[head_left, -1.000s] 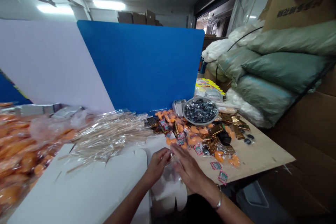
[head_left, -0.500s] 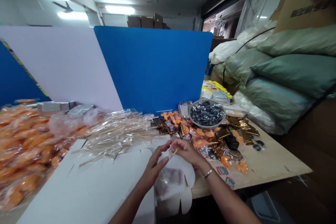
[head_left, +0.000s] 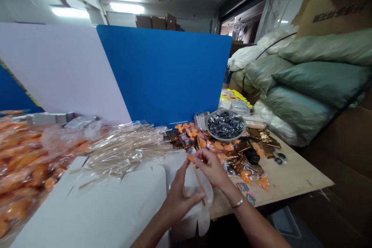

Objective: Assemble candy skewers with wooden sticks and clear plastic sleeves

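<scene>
My right hand point(head_left: 209, 167) is closed in a pinch at the upper end of a thin wooden stick point(head_left: 199, 180). A small orange piece point(head_left: 190, 158) shows at its fingertips; how it meets the stick is hard to make out. My left hand point(head_left: 178, 197) reaches up from below, its forefinger near the orange piece and its thumb stretched across the stick's lower end. Its other fingers are partly hidden. Under both hands lies a white cut-out card or tray point(head_left: 203, 217). A white board point(head_left: 116, 201) is to their left.
Wrapped wooden sticks point(head_left: 124, 145) are heaped behind the board. Bagged orange pieces point(head_left: 20, 162) fill the left side. A round bowl of black wrapped pieces point(head_left: 226, 126) stands beyond gold packets point(head_left: 244, 147). A blue panel point(head_left: 168, 73) rises behind; sacks point(head_left: 316, 85) are stacked right.
My left hand has moved down and right, its thumb now lower. The stick now shows lengthwise between the hands, with an orange piece at the top. The view has shifted slightly right.
</scene>
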The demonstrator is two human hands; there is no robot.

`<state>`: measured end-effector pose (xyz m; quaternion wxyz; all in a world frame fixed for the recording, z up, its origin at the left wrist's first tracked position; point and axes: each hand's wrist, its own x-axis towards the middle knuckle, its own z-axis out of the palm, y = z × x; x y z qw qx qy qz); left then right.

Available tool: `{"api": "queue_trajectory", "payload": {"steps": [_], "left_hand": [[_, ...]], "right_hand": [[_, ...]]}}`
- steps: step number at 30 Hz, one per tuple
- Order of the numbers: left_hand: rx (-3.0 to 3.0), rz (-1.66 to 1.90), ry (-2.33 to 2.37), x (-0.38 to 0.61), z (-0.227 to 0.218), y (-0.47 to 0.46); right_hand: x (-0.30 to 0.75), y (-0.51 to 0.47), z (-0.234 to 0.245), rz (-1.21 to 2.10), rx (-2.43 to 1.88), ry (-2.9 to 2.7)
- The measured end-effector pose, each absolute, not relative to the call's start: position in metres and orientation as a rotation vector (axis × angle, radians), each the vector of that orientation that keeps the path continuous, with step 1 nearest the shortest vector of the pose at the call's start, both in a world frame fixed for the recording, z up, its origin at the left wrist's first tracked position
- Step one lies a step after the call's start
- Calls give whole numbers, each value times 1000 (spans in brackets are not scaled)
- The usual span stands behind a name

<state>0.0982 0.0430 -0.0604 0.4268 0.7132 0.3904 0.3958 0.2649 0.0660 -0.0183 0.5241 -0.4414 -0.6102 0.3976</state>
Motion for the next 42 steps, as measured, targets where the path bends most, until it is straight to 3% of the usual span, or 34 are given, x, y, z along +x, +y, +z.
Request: {"api": "queue_trajectory", "payload": {"steps": [6, 17, 20, 26, 36, 42], "left_hand": [[1182, 952, 857, 111, -37, 40], [1146, 1064, 996, 92, -25, 38], [1124, 1087, 997, 92, -24, 39], [1124, 1134, 1052, 92, -19, 40], [1515, 1175, 1105, 86, -30, 38], [1553, 1154, 1113, 90, -39, 30]], "right_hand": [[245, 55, -11, 818, -1149, -1577], [241, 53, -9, 1048, -1031, -1557], [241, 50, -10, 894, -1034, -1615], [242, 44, -4, 234, -1050, -1942], [241, 44, 2, 197, -1120, -2225], [237, 41, -20, 171, -1185, -2188]]}}
